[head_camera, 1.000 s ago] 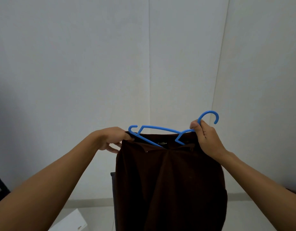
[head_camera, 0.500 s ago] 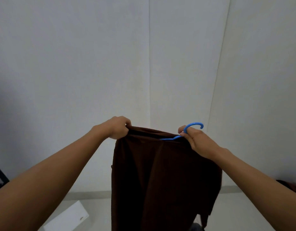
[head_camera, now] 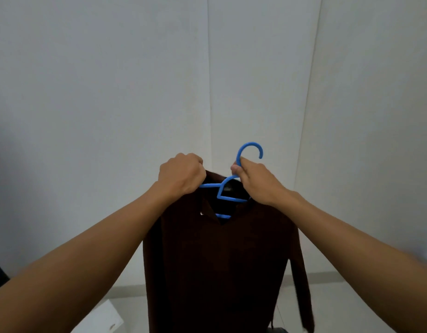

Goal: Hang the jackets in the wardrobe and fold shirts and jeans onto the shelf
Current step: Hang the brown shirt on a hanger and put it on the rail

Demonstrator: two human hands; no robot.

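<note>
Hanging at arm's length before a pale panelled wall (head_camera: 111, 92), a dark brown collared jacket (head_camera: 219, 272) is carried on a blue plastic hanger (head_camera: 225, 188). The collar edge at ten o'clock from the hanger's neck is gripped by the left hand (head_camera: 182, 174), its fingers curled round the cloth. The stem just under the hook at one o'clock is pinched by the right hand (head_camera: 258, 183). The right shoulder is judged seated on the hanger; the left shoulder is hidden behind the left hand, so its seating cannot be told. No wardrobe or rail is shown, so hanging is judged still to be done, as are any shirts and jeans. A white box (head_camera: 99, 318) is seen on the floor at seven o'clock.
</note>
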